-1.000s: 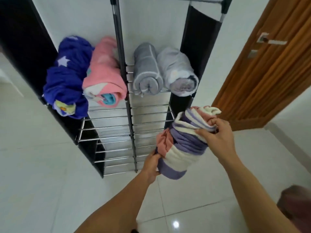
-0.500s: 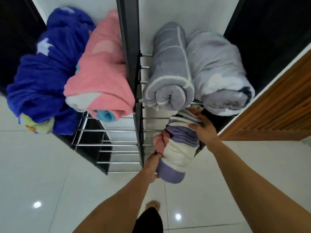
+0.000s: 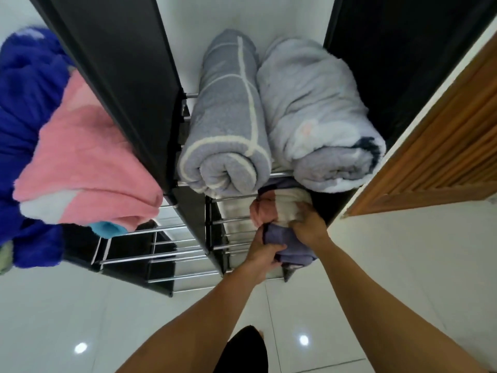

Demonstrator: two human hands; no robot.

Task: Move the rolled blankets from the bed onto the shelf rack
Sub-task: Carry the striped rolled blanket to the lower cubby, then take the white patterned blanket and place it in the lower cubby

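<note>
A rolled blanket striped purple, cream and pink [image 3: 279, 208] lies partly inside the right bay of the shelf rack [image 3: 188, 275], on the wire tier under the top one. My left hand [image 3: 262, 250] grips its purple near end from below. My right hand [image 3: 309, 227] presses on top of it. On the top tier sit a grey roll with white lines [image 3: 228, 125] and a pale grey roll [image 3: 317, 117]. The left bay holds a pink roll [image 3: 83, 170] and a dark blue roll [image 3: 24, 109].
A black fabric divider [image 3: 121, 65] splits the rack into two bays, and a black side panel [image 3: 398, 57] closes its right side. A wooden door [image 3: 441, 154] stands just right of the rack. White glossy floor tiles [image 3: 403, 265] lie below.
The view has closed in on the rack. Both hands have pushed the striped roll further into the tier beneath the two grey rolls, so more of it is hidden.
</note>
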